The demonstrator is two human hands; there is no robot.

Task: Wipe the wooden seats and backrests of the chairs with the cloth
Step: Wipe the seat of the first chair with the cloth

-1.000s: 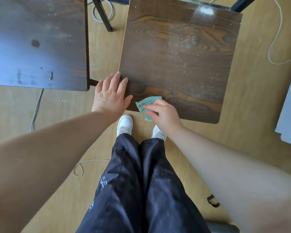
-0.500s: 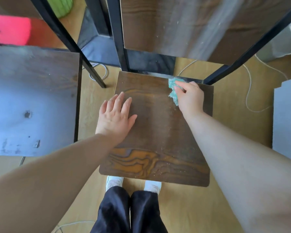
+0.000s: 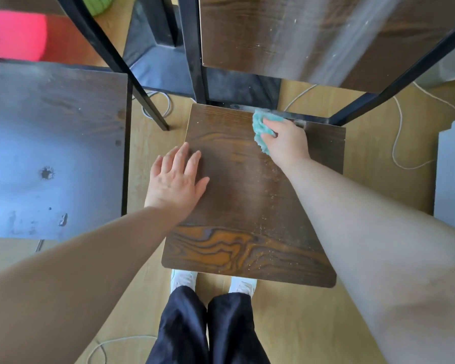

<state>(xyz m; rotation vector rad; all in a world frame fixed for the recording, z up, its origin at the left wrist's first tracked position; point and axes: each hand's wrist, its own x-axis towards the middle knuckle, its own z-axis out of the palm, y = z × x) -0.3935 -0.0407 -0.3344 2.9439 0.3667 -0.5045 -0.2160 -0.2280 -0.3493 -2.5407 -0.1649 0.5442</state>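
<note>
At the back edge of the seat (image 3: 247,195), the right hand (image 3: 286,143) grips the green cloth (image 3: 260,124). Its fingers curl round the cloth, which is bunched up and pressed on the wood. The left hand (image 3: 176,179) lies flat on the left side of the seat with straight fingers and holds nothing. I think it keeps the chair from sliding.

Little pale specks (image 3: 273,232) dot the right side and the front of the seat. So the dirty part lies from the cloth toward the front edge, near the white shoes (image 3: 184,279). I think the next wipe should pull the cloth from the back edge to the front edge. The right hand has the cloth, so this is its job.

Just past the back edge of the seat, the backrest (image 3: 273,35) stands up. It has specks too — it looks not yet wiped. To the left of the seat is the other seat (image 3: 50,153), with bare floor between them.
</note>
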